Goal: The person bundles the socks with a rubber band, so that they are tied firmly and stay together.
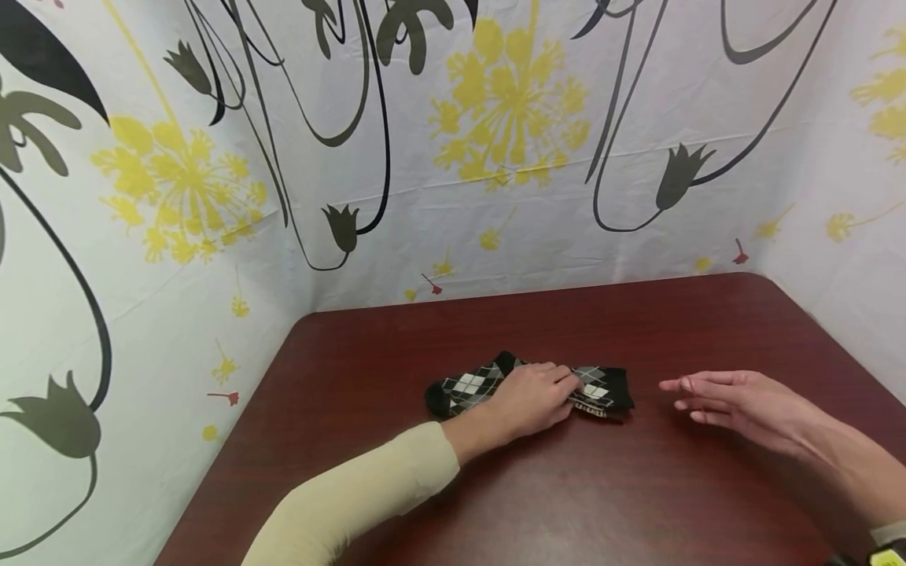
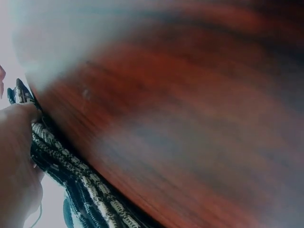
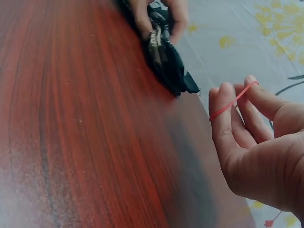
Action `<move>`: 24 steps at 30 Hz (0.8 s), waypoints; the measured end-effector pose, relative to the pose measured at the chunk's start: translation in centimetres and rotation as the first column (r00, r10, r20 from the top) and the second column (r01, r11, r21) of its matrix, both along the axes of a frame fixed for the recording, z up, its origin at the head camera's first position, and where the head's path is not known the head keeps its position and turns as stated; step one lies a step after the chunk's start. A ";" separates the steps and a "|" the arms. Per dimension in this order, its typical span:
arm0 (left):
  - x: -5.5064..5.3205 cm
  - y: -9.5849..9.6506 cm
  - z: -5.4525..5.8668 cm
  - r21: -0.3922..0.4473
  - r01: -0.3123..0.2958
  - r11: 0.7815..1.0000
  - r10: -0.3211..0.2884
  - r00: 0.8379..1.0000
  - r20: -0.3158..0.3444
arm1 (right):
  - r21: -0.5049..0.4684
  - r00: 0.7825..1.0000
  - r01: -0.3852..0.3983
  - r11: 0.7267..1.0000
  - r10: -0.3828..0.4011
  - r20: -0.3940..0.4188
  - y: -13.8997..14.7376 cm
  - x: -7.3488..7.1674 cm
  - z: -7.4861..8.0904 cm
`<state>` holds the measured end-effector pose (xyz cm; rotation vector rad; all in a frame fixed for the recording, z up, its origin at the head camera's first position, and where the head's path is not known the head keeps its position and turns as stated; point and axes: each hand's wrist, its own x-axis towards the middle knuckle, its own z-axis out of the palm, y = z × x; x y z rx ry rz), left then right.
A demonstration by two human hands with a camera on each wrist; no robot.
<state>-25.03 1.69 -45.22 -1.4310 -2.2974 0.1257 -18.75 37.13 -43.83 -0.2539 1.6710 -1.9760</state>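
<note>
A pair of black, grey and white argyle socks [image 1: 598, 384] lies stacked flat on the dark red-brown table [image 1: 566, 487]. My left hand [image 1: 538, 399] grips the stack around its middle from above, toe ends on its left and cuffs on its right. In the left wrist view, the thumb presses along the layered edge of the socks [image 2: 88, 178]. To the right of the cuffs, my right hand [image 1: 750, 405] hovers over the table, apart from the socks. A thin red rubber band [image 3: 232, 104] stretches across its spread thumb and fingertips in the right wrist view.
A white cloth [image 1: 396, 196] printed with yellow and grey flowers hangs behind the table and along both sides. The table's rounded far corners meet this cloth. A dark item with a yellow patch [image 1: 888, 556] shows at the right wrist.
</note>
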 end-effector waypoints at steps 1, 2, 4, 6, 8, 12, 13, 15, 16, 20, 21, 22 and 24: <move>0.0 0.0 0.0 0.006 0.000 1.000 0.000 1.000 0.006 | 0.011 1.000 -0.003 1.000 0.002 0.001 -0.1 0.0 0.0; 0.0 0.0 -0.1 0.014 -0.001 1.000 0.001 1.000 0.014 | 0.021 1.000 -0.007 1.000 0.007 -0.006 -0.3 0.0 0.1; 0.0 0.0 -0.1 0.028 -0.004 1.000 0.004 1.000 0.029 | 0.028 1.000 -0.016 0.999 0.017 -0.021 -0.7 0.0 0.0; 0.0 0.1 -0.2 0.033 -0.007 0.999 0.006 0.999 0.039 | 0.029 1.000 -0.018 0.999 0.019 -0.019 -1.1 0.0 -0.1; 0.0 0.1 -0.3 0.029 -0.005 1.000 0.005 0.999 0.032 | 0.033 1.000 -0.009 0.999 0.009 -0.001 -1.5 0.1 -0.1; -0.1 0.2 -0.4 0.006 -0.001 1.000 0.001 1.000 0.010 | 0.039 0.999 0.016 0.999 -0.017 0.032 -2.6 0.0 -0.1; -0.1 0.2 -0.4 0.000 -0.004 1.000 0.004 1.000 0.012 | 0.037 0.999 0.024 0.999 -0.026 0.040 -2.8 0.0 -0.1; -0.1 0.3 -0.3 -0.006 -0.013 1.000 0.013 0.999 0.036 | 0.027 0.999 0.034 0.999 -0.035 0.039 -3.3 0.0 -0.2; -0.1 0.4 -0.3 -0.005 -0.020 1.000 0.021 0.998 0.053 | 0.023 0.998 0.038 0.999 -0.039 0.039 -3.5 0.0 -0.2; -0.2 0.4 -0.1 0.044 -0.082 0.996 0.073 0.982 0.174 | 0.027 0.998 0.064 0.998 -0.064 0.014 -4.3 0.0 -0.5; -0.3 0.4 0.0 0.070 -0.103 0.992 0.086 0.973 0.213 | 0.030 0.997 0.074 0.997 -0.075 0.013 -4.5 0.0 -0.6; -0.4 0.4 0.0 0.100 -0.126 0.987 0.096 0.962 0.257 | 0.030 0.996 0.085 0.996 -0.086 0.008 -4.8 0.0 -0.6; -0.6 0.2 -0.1 0.168 -0.173 0.971 0.106 0.932 0.345 | 0.025 0.994 0.109 0.994 -0.109 -0.001 -5.3 0.0 -0.7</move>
